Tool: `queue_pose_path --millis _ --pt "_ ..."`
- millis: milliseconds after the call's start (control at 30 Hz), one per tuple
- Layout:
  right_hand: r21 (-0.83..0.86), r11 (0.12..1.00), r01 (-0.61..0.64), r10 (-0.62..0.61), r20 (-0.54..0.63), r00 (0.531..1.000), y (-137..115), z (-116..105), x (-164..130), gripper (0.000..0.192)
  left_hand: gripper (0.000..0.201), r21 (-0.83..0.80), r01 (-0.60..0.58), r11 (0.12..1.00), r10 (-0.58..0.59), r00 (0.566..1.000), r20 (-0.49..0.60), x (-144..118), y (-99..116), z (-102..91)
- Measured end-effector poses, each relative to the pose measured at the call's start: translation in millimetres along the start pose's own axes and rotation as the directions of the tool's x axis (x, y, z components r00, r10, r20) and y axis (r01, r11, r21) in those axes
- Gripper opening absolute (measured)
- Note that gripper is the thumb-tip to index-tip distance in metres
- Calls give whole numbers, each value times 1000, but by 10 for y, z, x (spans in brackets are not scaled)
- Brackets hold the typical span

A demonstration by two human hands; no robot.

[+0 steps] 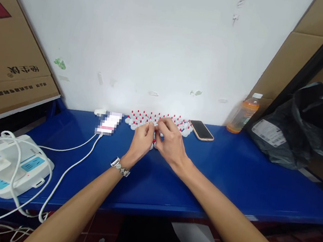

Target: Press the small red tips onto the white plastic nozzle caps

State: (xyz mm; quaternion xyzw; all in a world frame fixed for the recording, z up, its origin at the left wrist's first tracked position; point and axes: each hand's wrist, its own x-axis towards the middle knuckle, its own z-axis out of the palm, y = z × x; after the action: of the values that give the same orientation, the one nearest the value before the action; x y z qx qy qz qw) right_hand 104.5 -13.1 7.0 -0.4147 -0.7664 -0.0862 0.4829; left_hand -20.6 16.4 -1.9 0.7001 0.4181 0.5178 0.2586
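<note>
My left hand (142,139) is closed, thumb and forefinger pressed together, just in front of a cluster of small white bottles with red tips (133,125). Touching or almost touching it, my right hand (171,141) has its thumb and fingers curled into a pinch. Whatever lies between the fingertips is too small and too covered to make out. Below the fingers, between both hands, part of a white piece with a red tip (154,140) shows; whether it is held or stands on the table cannot be seen. The hands hide the middle of the cluster.
On the blue table (147,186), a phone (202,130) lies right of the cluster, and a charging device with a blurred screen (109,123) lies left. A power strip (21,170) with white cables fills the left side. An orange drink bottle (244,113) and dark plastic bag (301,123) stand right.
</note>
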Motion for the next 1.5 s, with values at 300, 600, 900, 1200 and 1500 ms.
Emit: queue_pose_path --millis 300,600,900,1200,1500 --pt "203 963 -175 174 25 984 69 15 -16 7 41 143 -67 988 54 994 94 -54 2 -49" --pt "545 727 -417 288 309 907 267 -34 -63 40 30 363 -557 747 316 778 542 171 -39 -213" --pt "168 870 -463 470 -1 883 373 -81 -70 15 38 139 -90 986 74 990 120 469 -54 -151" --pt "72 846 -528 504 210 838 647 -88 -111 12 28 333 -379 864 167 838 520 301 -301 -329" --pt "89 856 -509 427 432 795 590 -52 -159 10 38 374 -342 862 153 879 451 247 -378 -517"
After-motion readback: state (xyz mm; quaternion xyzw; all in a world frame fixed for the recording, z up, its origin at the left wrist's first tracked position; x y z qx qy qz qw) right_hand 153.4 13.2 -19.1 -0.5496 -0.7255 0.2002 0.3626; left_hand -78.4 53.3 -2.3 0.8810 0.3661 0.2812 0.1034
